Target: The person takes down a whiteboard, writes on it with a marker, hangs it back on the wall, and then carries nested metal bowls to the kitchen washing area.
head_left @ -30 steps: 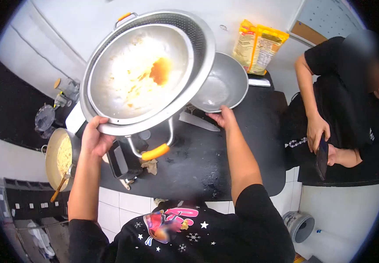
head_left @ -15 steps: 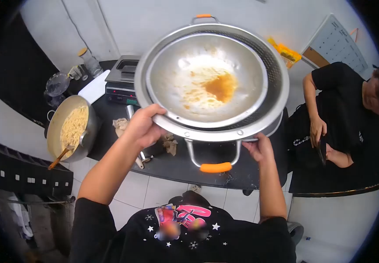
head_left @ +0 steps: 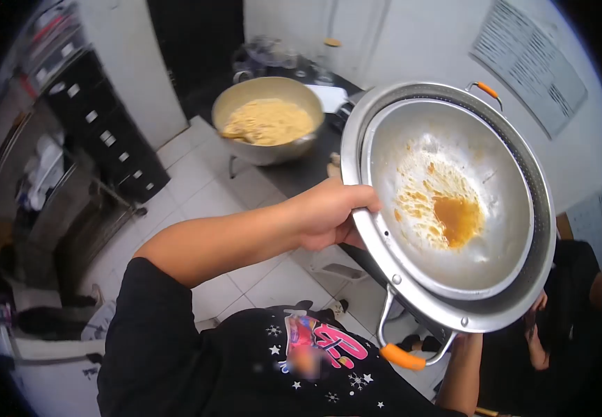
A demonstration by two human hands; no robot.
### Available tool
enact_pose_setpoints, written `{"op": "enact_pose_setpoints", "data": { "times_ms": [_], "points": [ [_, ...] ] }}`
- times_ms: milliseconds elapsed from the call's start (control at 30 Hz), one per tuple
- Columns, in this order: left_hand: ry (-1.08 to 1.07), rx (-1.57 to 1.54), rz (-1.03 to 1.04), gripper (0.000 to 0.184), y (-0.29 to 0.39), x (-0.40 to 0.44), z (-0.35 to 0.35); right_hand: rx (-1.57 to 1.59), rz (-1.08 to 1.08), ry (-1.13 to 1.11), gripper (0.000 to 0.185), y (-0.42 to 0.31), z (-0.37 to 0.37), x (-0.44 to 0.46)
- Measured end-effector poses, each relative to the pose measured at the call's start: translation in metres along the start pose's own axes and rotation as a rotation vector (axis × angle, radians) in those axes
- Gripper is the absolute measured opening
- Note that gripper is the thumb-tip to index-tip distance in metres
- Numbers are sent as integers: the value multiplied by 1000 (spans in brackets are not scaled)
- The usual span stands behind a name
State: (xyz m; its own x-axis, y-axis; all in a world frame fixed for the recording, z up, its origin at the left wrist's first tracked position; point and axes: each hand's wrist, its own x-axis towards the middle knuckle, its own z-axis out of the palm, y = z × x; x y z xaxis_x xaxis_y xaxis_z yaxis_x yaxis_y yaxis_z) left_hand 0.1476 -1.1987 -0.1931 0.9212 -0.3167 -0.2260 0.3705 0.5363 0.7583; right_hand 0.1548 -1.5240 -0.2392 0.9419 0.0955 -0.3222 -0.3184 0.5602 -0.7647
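A large steel colander (head_left: 429,304) with orange-gripped handles is held up in the air, tilted. A smaller steel bowl (head_left: 502,229) sits inside it, with a puddle of brown-orange liquid (head_left: 457,219) and smears on its inner wall. My left hand (head_left: 332,212) is closed on the colander's left rim, thumb over the top. My right forearm (head_left: 464,368) reaches up beneath the near right side, by the orange handle grip (head_left: 403,356). The colander hides the right hand's fingers, which hold it from below.
A large pot (head_left: 266,154) of pale yellow food (head_left: 273,118) stands on the dark table (head_left: 294,179) to the left. Behind it is a lidded glass jar (head_left: 325,62). Black drawers (head_left: 106,139) stand farther left. Another person (head_left: 572,313) is at the right, partly hidden.
My view has turned left. The colander and bowl stay in my hands and now tilt more, at the right of the view. The pot appears nearer the middle.
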Motion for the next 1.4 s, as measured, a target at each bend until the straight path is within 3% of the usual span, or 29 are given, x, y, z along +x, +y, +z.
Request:
{"op": "enact_pose_setpoints", "data": {
  "times_ms": [33, 333, 467, 700, 733, 800, 933, 967, 1033, 1100, 1167, 1200, 1267, 1400],
  "points": [
    [82, 36, 23, 31, -36, 22, 73, 19, 42, -55, 42, -36, -54, 10],
    [569, 41, 312, 26, -134, 34, 189, 26, 321, -458, 41, -67, -150, 137],
    [811, 60, 567, 31, -187, 80, 238, 15, 455, -647, 41, -74, -173, 211],
    [1076, 21, 783, 31, -211, 161, 283, -79, 664, -877, 39, -84, -155, 306],
    [1077, 48, 798, 31, -227, 162, 311, -150, 593, -899, 39, -105, -175, 287],
    [1175, 27, 876, 31, -232, 191, 319, -195, 637, -1023, 41, -104, -165, 317],
    [1385, 17, 954, 32, -220, 245, 349, -170, 794, -1088, 27, -102, -134, 359],
    [1330, 80, 817, 33, -209, 203, 375, -264, 732, -1022, 34, -119, -161, 311],
    [1401, 100, 801, 33, -205, 207, 407, -297, 777, -1117, 44, -136, -163, 314],
    [1451, 113, 802, 34, -197, 224, 417, -150, 890, -1132, 33, -135, -144, 326],
    [1522, 50, 808, 36, -192, 248, 449, -187, 929, -1215, 41, -176, -138, 335],
    [1478, 18, 747, 37, -188, 238, 448, -228, 878, -1127, 44, -200, -146, 318],
    [1563, -98, 739, 38, -179, 236, 455, -295, 856, -1338, 44, -211, -128, 319],
    [1687, -340, 834, 39, -163, 283, 462, -237, 1093, -1452, 43, -211, -92, 354]
  ]
}}
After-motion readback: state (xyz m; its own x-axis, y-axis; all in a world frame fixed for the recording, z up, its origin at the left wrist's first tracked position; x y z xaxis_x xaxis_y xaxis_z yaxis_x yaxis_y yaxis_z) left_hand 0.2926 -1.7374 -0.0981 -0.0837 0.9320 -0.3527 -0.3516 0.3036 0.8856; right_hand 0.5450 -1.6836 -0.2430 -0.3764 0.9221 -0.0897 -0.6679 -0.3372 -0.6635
